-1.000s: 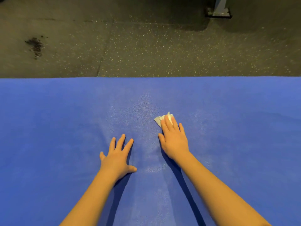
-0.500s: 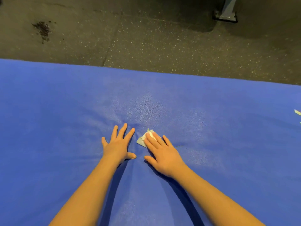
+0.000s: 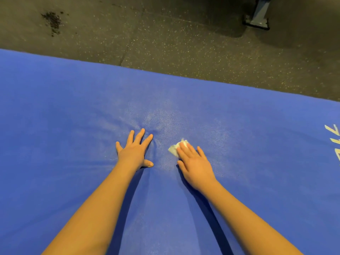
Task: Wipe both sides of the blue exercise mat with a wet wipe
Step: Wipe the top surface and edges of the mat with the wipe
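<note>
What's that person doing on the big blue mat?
A person is cleaning the mat. The right hand presses a white wipe flat against it, fingers straight. The left hand lies flat beside it, likely steadying the mat. The mat lies on a dark speckled floor.

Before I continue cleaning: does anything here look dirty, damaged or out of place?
A dark speckled patch lies on the floor beyond the blue mat, like a spill or crumbs. The mat wrinkles slightly at the fingertips of the left hand. Nothing else stands out.
</note>
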The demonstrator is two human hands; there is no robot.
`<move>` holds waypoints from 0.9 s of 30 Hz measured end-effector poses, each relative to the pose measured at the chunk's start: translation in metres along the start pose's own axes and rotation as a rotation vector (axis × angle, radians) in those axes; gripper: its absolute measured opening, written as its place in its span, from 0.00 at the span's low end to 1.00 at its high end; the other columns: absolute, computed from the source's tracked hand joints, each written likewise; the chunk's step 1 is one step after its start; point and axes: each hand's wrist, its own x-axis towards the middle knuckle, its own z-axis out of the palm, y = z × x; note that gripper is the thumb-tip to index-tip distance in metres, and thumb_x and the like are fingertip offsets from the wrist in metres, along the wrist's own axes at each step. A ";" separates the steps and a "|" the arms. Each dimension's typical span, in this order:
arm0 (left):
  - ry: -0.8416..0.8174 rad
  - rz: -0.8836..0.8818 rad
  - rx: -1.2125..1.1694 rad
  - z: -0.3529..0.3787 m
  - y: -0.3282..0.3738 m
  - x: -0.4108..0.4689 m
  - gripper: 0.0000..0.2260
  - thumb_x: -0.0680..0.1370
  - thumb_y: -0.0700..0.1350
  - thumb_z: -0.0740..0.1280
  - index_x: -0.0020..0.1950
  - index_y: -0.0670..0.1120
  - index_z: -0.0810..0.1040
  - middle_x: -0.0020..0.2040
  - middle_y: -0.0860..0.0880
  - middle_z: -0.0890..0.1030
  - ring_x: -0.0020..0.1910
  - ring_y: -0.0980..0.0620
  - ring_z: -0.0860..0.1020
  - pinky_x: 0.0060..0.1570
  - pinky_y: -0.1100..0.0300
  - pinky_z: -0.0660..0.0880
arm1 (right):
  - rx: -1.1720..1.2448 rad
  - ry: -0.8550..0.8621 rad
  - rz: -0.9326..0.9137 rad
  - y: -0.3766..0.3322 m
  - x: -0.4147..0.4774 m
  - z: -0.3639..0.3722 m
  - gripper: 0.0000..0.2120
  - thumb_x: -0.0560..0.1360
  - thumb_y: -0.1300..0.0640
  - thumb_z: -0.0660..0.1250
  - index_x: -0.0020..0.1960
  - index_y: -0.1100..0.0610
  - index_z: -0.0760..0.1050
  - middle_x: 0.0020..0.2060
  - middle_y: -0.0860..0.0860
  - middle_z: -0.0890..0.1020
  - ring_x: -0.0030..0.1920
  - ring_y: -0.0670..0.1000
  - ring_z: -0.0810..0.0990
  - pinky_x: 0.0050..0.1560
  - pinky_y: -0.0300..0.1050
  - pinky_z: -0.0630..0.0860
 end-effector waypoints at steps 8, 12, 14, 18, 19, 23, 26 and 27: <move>0.096 -0.034 0.048 0.015 0.012 -0.025 0.33 0.80 0.60 0.61 0.79 0.57 0.47 0.80 0.52 0.43 0.78 0.45 0.45 0.69 0.41 0.62 | 0.168 -0.170 -0.194 -0.046 -0.042 0.002 0.32 0.75 0.42 0.42 0.73 0.56 0.61 0.76 0.51 0.57 0.76 0.49 0.51 0.73 0.47 0.50; 0.034 0.018 0.024 0.031 0.015 -0.059 0.24 0.84 0.54 0.52 0.79 0.55 0.51 0.80 0.52 0.46 0.79 0.46 0.46 0.73 0.41 0.54 | 0.071 -0.167 0.128 -0.031 -0.034 0.000 0.29 0.79 0.42 0.42 0.75 0.53 0.54 0.77 0.50 0.50 0.76 0.48 0.46 0.74 0.50 0.48; -0.012 0.041 0.003 0.034 0.010 -0.075 0.23 0.84 0.55 0.51 0.79 0.55 0.51 0.80 0.53 0.46 0.79 0.47 0.46 0.74 0.42 0.52 | 0.146 -0.149 0.182 -0.047 -0.042 0.003 0.28 0.81 0.44 0.50 0.76 0.55 0.52 0.77 0.51 0.49 0.77 0.50 0.45 0.74 0.50 0.50; -0.125 0.047 -0.017 0.025 0.002 -0.105 0.26 0.83 0.58 0.54 0.79 0.56 0.52 0.80 0.53 0.48 0.79 0.49 0.47 0.74 0.40 0.50 | 0.252 -0.234 -0.048 -0.073 -0.072 -0.007 0.23 0.81 0.45 0.53 0.73 0.54 0.62 0.76 0.48 0.56 0.76 0.47 0.49 0.74 0.50 0.52; -0.153 0.040 -0.009 0.022 0.000 -0.113 0.26 0.82 0.59 0.55 0.79 0.56 0.53 0.80 0.54 0.48 0.78 0.49 0.47 0.74 0.39 0.49 | 0.231 -0.247 -0.047 -0.068 -0.073 -0.010 0.22 0.81 0.46 0.52 0.72 0.53 0.62 0.76 0.48 0.57 0.76 0.47 0.52 0.74 0.52 0.51; -0.233 -0.004 0.009 0.018 -0.005 -0.140 0.29 0.81 0.61 0.57 0.79 0.56 0.52 0.80 0.54 0.48 0.78 0.49 0.48 0.72 0.36 0.49 | 0.100 -0.217 0.206 -0.050 -0.074 -0.012 0.24 0.82 0.46 0.50 0.74 0.55 0.57 0.77 0.51 0.53 0.76 0.50 0.52 0.74 0.53 0.49; -0.213 -0.013 -0.015 0.032 -0.005 -0.153 0.30 0.81 0.61 0.55 0.80 0.56 0.47 0.80 0.54 0.44 0.79 0.49 0.44 0.73 0.37 0.49 | 0.210 -0.227 0.172 -0.074 -0.094 -0.007 0.24 0.81 0.44 0.51 0.73 0.55 0.59 0.76 0.53 0.54 0.74 0.56 0.56 0.71 0.51 0.56; -0.197 -0.018 -0.019 0.036 -0.005 -0.154 0.30 0.82 0.60 0.55 0.80 0.56 0.46 0.80 0.54 0.43 0.79 0.49 0.43 0.73 0.37 0.50 | 0.259 -0.239 0.108 -0.083 -0.104 -0.006 0.22 0.81 0.45 0.52 0.71 0.55 0.63 0.75 0.53 0.57 0.71 0.57 0.61 0.69 0.50 0.59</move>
